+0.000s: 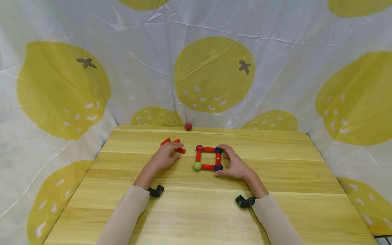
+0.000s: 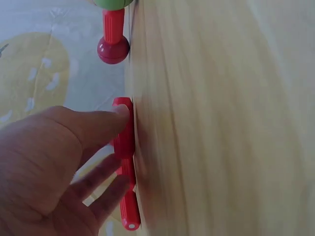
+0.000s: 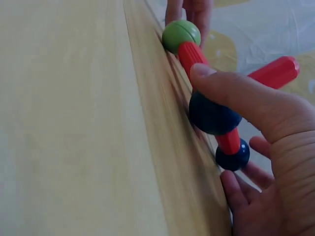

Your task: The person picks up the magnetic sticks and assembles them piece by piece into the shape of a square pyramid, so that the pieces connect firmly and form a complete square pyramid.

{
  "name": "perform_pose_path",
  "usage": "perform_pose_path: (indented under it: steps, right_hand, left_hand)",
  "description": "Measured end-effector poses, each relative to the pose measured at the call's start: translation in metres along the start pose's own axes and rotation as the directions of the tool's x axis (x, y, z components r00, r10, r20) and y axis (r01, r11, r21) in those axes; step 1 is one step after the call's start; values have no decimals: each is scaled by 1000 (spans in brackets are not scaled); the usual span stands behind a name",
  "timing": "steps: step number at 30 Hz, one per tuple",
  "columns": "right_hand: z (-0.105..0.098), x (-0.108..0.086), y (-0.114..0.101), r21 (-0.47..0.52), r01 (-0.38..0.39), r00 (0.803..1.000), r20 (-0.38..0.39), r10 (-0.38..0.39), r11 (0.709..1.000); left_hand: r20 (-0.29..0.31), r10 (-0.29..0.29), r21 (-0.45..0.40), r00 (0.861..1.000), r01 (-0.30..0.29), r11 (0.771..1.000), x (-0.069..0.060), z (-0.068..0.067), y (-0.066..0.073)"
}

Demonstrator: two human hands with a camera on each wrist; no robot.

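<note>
A square [image 1: 208, 167] of red magnetic rods lies on the table, with a blue ball at each right corner, a green ball [image 1: 197, 166] near left and a dark red ball far left. One more red rod [image 3: 276, 72] sticks up from the near blue ball [image 3: 214, 114]. My right hand [image 1: 235, 164] holds the square's right side, thumb at the near blue ball and fingers by the far blue ball [image 3: 233, 155]. To the left, my left hand [image 1: 163, 156] is over several loose red rods [image 1: 165, 141]; its thumb overlaps one rod [image 2: 125, 130], its fingers apart and loosely bent.
A single dark red ball [image 1: 188, 127] sits at the table's back edge, in front of a lemon-print cloth [image 1: 147, 75]. The wooden table [image 1: 196, 214] runs toward me on both sides of the arms. Each wrist wears a black camera [image 1: 157, 191].
</note>
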State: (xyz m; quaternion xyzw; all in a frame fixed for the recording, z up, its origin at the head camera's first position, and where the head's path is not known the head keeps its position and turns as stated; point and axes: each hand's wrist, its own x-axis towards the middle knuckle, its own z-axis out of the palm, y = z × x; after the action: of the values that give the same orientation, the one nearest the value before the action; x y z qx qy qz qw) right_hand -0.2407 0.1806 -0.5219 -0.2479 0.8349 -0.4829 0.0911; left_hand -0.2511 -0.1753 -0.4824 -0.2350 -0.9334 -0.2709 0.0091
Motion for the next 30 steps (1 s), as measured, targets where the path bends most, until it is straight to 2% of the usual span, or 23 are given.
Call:
perform_pose_path:
  steps: [3,8,12,14,16,19,21,26,30]
  right_hand:
    - [-3,1,0,44,-22,1000,20,21,999]
    - [-7,2,1,117,-46,998,49,40,992]
    - [-11,1,0,172,-67,996,74,55,983]
    - [-12,1,0,191,-86,994,86,71,978]
    - [-14,1,1,195,-99,992,100,81,976]
    - [-15,1,-1,206,-114,989,114,92,972]
    - [-15,1,-1,217,-121,988,117,97,969]
    - [-11,1,-1,227,-82,994,89,63,970]
    - [-7,0,-2,201,-34,999,47,25,979]
  left_hand:
    - [8,-2,11,1000,2,1000,3,3,-2]
    - [-26,-22,-3,999,22,1000,6,6,0]
    - [-47,-17,-66,999,14,998,7,10,3]
    - [-46,-17,-143,999,10,990,6,13,6]
    - [-38,-10,-238,999,0,971,5,15,9]
    - [-10,3,-380,1000,-6,925,2,19,16]
    - [9,19,-443,1000,-13,896,0,22,19]
    - [45,61,-527,997,-28,850,-4,29,30]
    - [70,66,-554,995,-16,832,-5,34,34]
